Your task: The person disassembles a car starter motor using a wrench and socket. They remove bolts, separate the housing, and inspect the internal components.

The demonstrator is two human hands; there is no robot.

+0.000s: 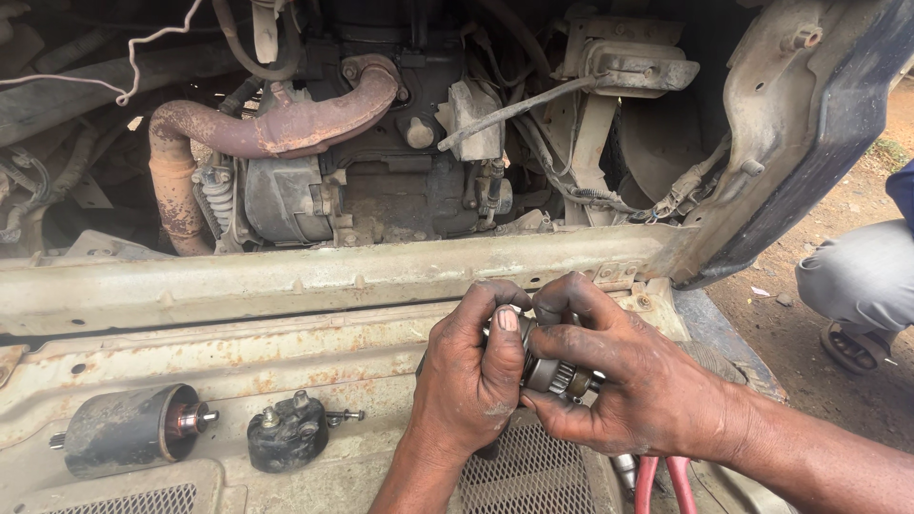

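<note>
Head view: the left hand (471,381) and right hand (619,381) both close their fingers on one small geared metal part (557,374) above the rusty body panel (286,352). Greasy fingers could let it slip through the grille (533,471). Two loose parts lie left: one cylindrical housing (129,428), one black cap (288,433).

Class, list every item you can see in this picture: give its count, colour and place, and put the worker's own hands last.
small geared metal part: 1, grey, between both hands
cylindrical motor housing: 1, dark grey, lower left on panel
black terminal cap: 1, black, right of the housing
rusty pipe: 1, reddish brown, engine bay upper left
red-handled tool: 1, red, bottom edge
another person: 1, grey trousers, far right
left hand: 1, grips part
right hand: 1, grips part
</note>
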